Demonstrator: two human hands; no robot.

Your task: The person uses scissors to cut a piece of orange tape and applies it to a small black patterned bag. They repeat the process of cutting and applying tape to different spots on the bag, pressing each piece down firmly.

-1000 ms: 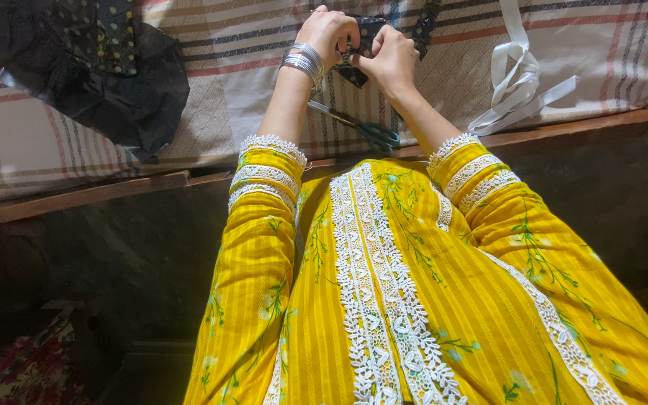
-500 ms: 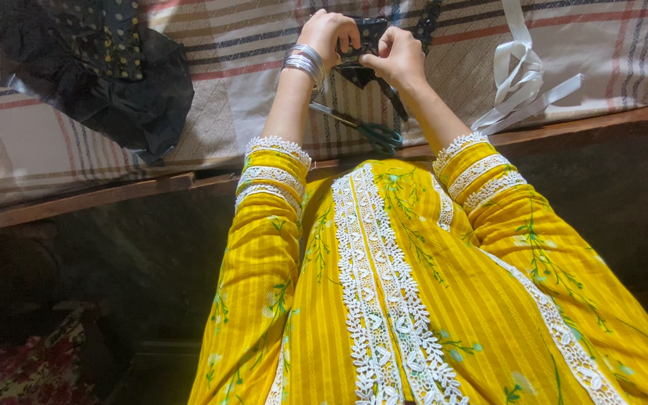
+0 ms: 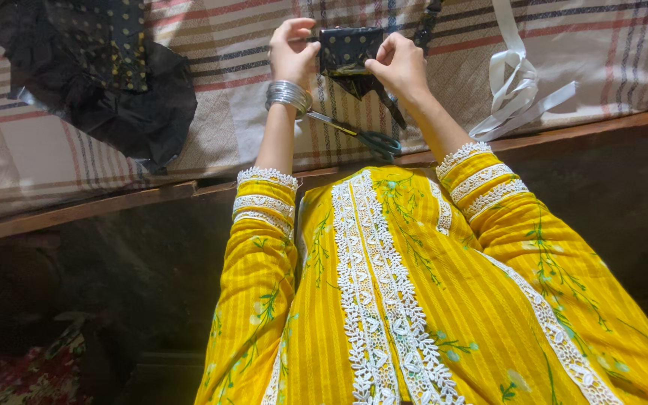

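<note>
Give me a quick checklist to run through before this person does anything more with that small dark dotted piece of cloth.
1. Both hands on the piece: ok. The left hand and the right hand pinch the small dotted cloth piece from either side.
2. Piece lying on the surface: cannot tell; it is at the striped cover, but contact is unclear.
3. Scissors within reach: ok. The scissors lie just below the hands, blades shut as far as I can see.
4. Spare cloth out of the way: ok. The black fabric pile sits off to the left, apart.
5. White ribbon clear of the work: ok, it lies to the right.
</note>
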